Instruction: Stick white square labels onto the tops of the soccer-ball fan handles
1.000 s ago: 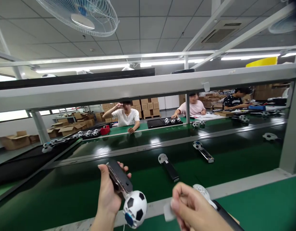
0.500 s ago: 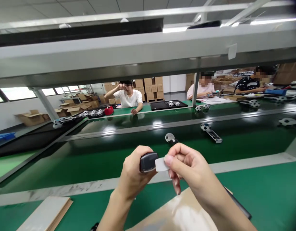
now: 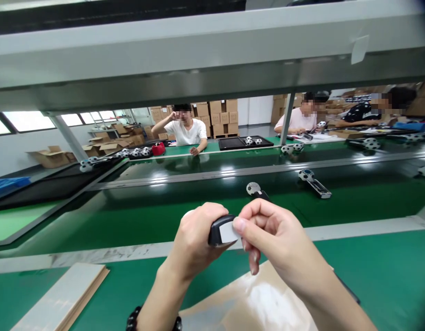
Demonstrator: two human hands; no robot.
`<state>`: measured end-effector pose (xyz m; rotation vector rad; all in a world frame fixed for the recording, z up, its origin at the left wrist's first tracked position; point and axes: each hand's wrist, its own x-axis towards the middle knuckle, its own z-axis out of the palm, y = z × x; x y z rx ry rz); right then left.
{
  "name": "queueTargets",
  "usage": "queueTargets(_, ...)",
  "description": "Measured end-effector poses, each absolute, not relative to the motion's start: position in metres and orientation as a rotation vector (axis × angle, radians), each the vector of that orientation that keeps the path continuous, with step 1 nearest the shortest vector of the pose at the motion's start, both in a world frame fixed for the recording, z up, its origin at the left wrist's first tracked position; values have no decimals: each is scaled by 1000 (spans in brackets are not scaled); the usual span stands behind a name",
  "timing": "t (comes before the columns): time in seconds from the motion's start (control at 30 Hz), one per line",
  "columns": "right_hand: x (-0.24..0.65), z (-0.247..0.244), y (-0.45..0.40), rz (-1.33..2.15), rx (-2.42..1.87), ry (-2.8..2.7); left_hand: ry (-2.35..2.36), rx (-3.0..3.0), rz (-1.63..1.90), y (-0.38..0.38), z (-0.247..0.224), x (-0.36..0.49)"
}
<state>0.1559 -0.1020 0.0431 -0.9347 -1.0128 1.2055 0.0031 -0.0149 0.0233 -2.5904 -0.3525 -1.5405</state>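
Observation:
My left hand is closed around a black handle, its end facing me; the rest of the object is hidden behind my fingers. Against that end lies a small white sticker. The thumb and forefinger of my right hand pinch the sticker's right edge. Below my hands is a brown sheet with whitish glare on it. Just beyond them, on the green belt, rests a soccer-ball-headed device with a black handle.
Another soccer-ball device lies farther right on the belt. A stack of pale boards sits at lower left. A metal beam crosses overhead. Across the line sit a person in white and two other people.
The white sticker, earlier held off the handle's right side, now lies over its end. The handle has turned slightly. My view has shifted, and the belt devices appear farther right.

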Motion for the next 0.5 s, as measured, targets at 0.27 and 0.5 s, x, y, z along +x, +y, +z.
queueTargets(0.27, 155, 45, -103, 1187, -951, -1035, -357, -2553, -1516, -15, 25, 3)
queueTargets(0.5, 154, 46, -103, 1189, -968, -1013, -364, -2543, -1483, -17, 26, 3)
